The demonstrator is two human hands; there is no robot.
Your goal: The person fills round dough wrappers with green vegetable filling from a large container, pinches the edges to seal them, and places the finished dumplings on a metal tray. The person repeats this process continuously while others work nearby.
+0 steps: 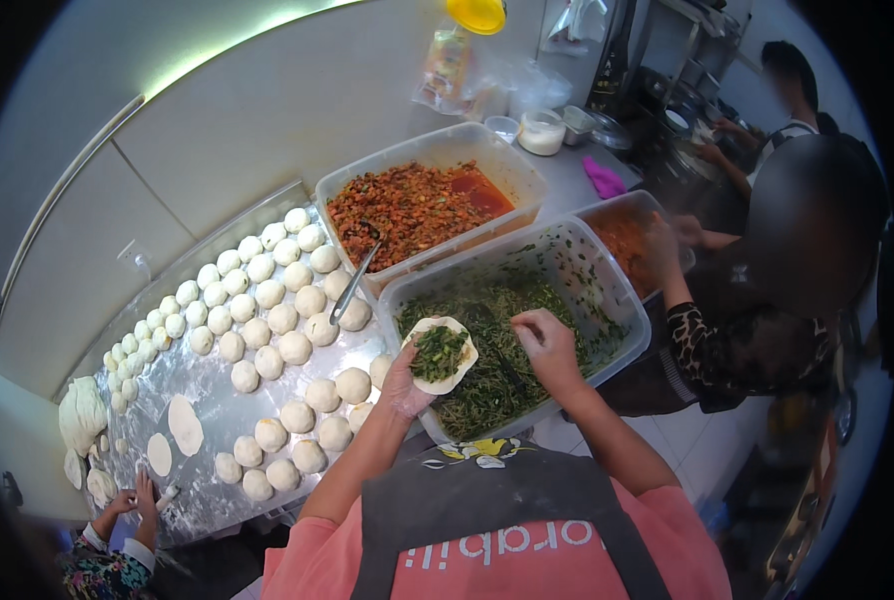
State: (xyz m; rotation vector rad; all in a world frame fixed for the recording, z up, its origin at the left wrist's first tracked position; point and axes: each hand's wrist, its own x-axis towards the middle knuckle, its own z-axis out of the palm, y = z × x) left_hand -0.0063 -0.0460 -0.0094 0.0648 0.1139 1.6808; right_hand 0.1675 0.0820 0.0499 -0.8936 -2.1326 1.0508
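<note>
My left hand (404, 384) cups a round dough wrapper (451, 386) at the front left of a clear plastic tub (640, 330). Chopped green filling (438, 352) is heaped on the wrapper, whose edge lies unfolded. Over the same tub hangs my right hand (548, 349), fingers curled against the thumb; I see nothing in its grip. Below both hands, the tub holds a chopped green vegetable filling (462, 416). A dark utensil (511, 371) lies partly sunk in it.
Many filled buns (295, 347) cover the floured metal table (214, 409). A tub of red filling (402, 214) with a metal spoon (353, 281) stands behind. Left, a co-worker's hands (145, 495) hold a rolling pin (168, 496). Another co-worker's hand (663, 244) reaches over an orange-filled tub (687, 259).
</note>
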